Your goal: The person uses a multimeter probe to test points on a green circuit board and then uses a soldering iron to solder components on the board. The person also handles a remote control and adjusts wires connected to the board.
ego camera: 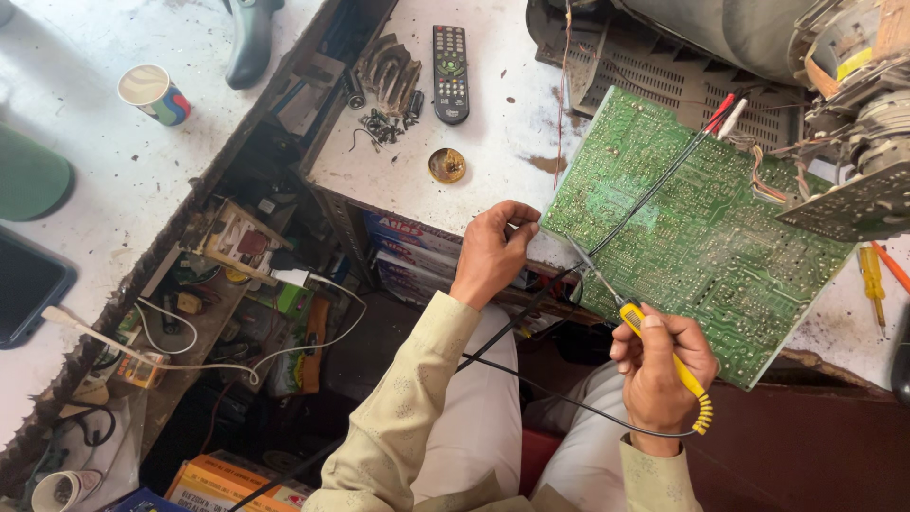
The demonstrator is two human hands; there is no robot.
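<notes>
A large green circuit board [701, 228] lies tilted, solder side up, over the edge of the white workbench [502, 114]. My left hand [493, 251] pinches the board's near-left corner and holds a thin strand there. My right hand [659, 365] grips a yellow-handled soldering iron [664, 346], its metal tip resting on the board's lower-left area. Its black cord runs down past my lap. Red and black probe leads [720, 112] cross the board from its top edge.
A black remote control [450, 62], a small round tin [446, 165] and loose metal parts [387, 76] sit on the bench. An opened television chassis [758, 38] stands at top right. A paper cup [154, 93] is at left. A cluttered drawer [246, 284] lies open below.
</notes>
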